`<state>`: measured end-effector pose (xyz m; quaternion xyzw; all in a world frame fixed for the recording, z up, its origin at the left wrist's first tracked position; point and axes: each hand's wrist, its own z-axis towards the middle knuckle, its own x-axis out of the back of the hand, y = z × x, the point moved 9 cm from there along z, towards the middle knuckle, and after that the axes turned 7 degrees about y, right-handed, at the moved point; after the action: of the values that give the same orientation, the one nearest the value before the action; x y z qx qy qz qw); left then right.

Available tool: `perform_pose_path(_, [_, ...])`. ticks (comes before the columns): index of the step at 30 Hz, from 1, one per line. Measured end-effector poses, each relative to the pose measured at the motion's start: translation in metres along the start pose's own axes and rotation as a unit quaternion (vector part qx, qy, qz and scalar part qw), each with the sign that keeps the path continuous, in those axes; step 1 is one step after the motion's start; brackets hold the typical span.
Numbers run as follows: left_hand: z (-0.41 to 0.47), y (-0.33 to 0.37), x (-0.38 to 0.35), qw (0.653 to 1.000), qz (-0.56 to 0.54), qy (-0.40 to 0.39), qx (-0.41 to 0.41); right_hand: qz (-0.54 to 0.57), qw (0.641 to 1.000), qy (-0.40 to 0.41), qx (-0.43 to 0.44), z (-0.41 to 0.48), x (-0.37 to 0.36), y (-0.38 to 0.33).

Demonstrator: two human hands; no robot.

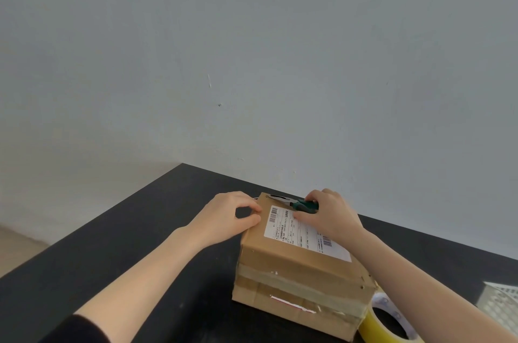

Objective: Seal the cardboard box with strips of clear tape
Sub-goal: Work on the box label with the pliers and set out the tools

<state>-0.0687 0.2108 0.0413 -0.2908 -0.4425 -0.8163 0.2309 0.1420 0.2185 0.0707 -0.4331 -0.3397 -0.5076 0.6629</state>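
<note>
Visibly, left hand (227, 219) pinches barcode-labelled box (294, 267); right hand (330, 213) grasps green-handled pliers (301, 205).

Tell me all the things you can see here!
cardboard box: one, brown, on the table
label: one, white, on the box's top
pliers: one, green handles, at the box top's far edge
tape roll: one, yellowish, on the table by the box's near right corner
perforated thing: one, white, at the right edge of view
table: one, black, against the wall
wall: one, grey, behind the table
left hand: one, pinching the box's far left edge
right hand: one, gripping the pliers
</note>
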Motion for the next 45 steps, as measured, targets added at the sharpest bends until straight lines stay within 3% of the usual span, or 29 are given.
perform_pose_path(19, [-0.002, 0.0, -0.001, 1.0, 0.011, -0.003, 0.009, 0.015, 1.0, -0.007, -0.012, -0.003, -0.002, -0.001])
perform_pose_path(25, [-0.002, 0.001, 0.0, 0.999, 0.032, -0.002, 0.008, 0.148, 0.983, 0.029, -0.105, 0.005, 0.016, 0.027])
perform_pose_path(34, [-0.001, 0.004, 0.0, 0.999, 0.043, -0.003, 0.002, 0.036, 0.999, -0.015, -0.017, -0.007, 0.005, 0.022])
perform_pose_path(45, [-0.002, 0.002, -0.002, 0.999, 0.031, -0.003, 0.011, 0.007, 0.999, -0.014, 0.033, 0.007, -0.002, 0.001])
